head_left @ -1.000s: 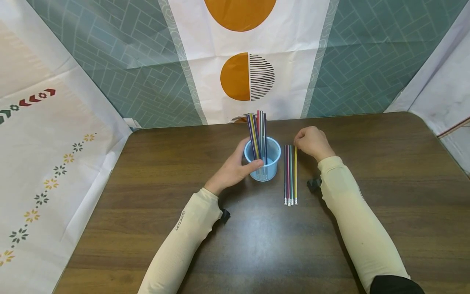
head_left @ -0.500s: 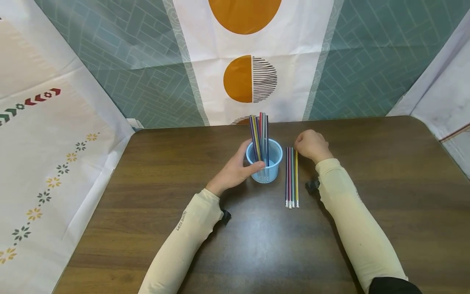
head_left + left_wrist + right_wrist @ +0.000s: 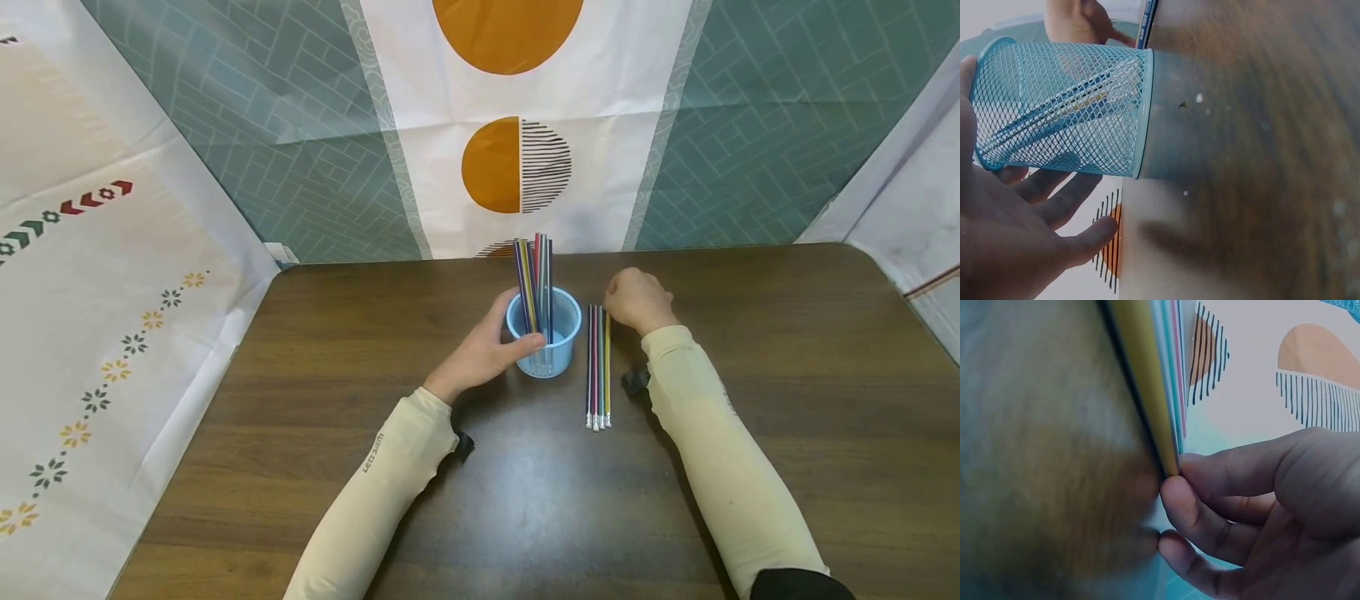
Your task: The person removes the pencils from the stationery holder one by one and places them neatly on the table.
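Over the last second the yellow pencil [image 3: 1145,375] has edged slightly towards the other loose pencils [image 3: 596,367], which lie at four o'clock from the blue mesh cup [image 3: 564,354] on the table [image 3: 517,500]. The right hand [image 3: 639,300] pinches its twelve-o'clock end. It should prove light, stiff and smooth, prone to roll — mid-shaft looks a steadier hold. The left hand [image 3: 482,350] grips the cup from about eight o'clock — probably light, best held round its wall. Inside, several more pencils [image 3: 527,287] lean towards eleven o'clock.
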A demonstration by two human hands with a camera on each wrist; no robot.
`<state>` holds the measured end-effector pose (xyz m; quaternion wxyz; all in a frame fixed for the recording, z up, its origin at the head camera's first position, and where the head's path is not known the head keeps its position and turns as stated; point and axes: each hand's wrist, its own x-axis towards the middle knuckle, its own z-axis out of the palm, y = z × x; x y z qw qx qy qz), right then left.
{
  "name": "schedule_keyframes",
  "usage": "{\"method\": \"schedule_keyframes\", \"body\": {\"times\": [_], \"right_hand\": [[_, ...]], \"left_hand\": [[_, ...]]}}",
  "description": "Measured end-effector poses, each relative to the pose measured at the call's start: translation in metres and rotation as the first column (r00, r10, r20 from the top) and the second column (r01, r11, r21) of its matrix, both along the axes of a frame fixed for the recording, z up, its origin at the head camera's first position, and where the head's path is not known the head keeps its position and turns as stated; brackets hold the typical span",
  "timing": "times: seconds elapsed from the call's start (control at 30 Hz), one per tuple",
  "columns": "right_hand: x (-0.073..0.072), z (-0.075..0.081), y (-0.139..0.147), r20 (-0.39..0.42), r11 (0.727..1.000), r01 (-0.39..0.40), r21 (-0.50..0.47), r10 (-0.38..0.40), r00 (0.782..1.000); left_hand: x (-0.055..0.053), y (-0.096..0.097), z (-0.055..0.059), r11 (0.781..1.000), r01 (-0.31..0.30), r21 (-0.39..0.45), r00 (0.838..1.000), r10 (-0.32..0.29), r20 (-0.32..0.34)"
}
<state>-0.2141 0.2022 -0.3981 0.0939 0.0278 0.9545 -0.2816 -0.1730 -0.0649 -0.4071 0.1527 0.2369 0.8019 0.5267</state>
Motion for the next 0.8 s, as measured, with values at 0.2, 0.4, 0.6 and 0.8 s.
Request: {"method": "schedule_keyframes", "body": {"times": [0.2, 0.4, 0.6, 0.8], "right_hand": [[-0.0012, -0.001, 0.0004, 0.002, 1.0, -0.019, -0.005, 0.019, 1.0], [-0.0022, -0.0012, 0.001, 0.003, 1.0, -0.016, -0.013, 0.016, 1.0], [-0.0031, -0.001, 0.0025, 0.003, 1.0, -0.009, -0.017, 0.009, 1.0], [-0.0024, 0.0009, 0.0023, -0.006, 1.0, -0.015, -0.017, 0.015, 1.0]], "left_hand": [[-0.0007, -0.0002, -0.0011, 1.0, -0.002, -0.001, 1.0, 0.002, 0.003], [-0.0012, -0.0002, -0.0014, 1.0, -0.002, -0.004, 1.0, 0.002, 0.002], [-0.0018, 0.0, -0.0014, 1.0, -0.002, -0.005, 1.0, 0.002, 0.002], [-0.0011, 0.0004, 0.0003, 1.0, -0.005, -0.003, 1.0, 0.005, 0.006]]}}
